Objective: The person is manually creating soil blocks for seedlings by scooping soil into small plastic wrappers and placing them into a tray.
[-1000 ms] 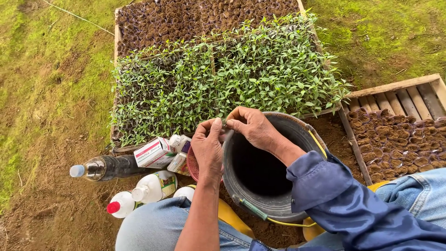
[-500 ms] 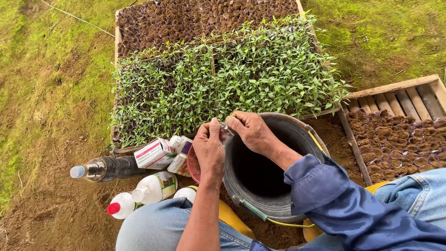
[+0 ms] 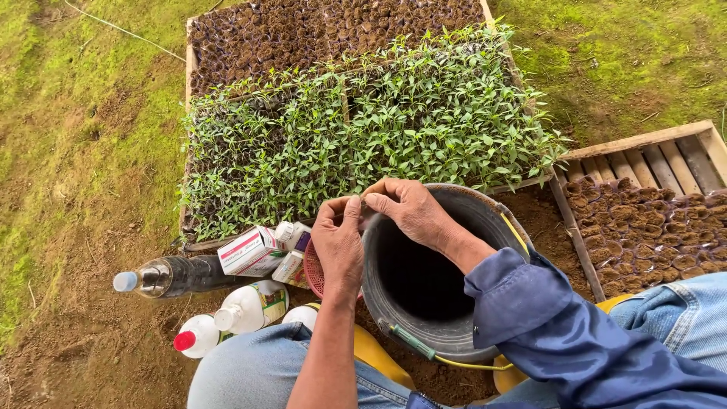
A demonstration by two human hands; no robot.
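Hands meet over the near rim of a dark bucket (image 3: pixel 447 333). Left hand (image 3: pixel 338 244) and right hand (image 3: pixel 409 208) pinch something small between their fingertips; what it is cannot be made out, too little shows. Bucket stands on bare soil between the person's knees, just below a tray of green seedlings (image 3: pixel 356 136). Left of the bucket: a red mesh basket (image 3: pixel 313 269), a white-and-red carton (image 3: pixel 248 252), a dark bottle (image 3: pixel 170 276) lying on its side, and white bottles (image 3: pixel 246 307). A wooden crate of soil pots (image 3: pixel 651 220) sits to the right.
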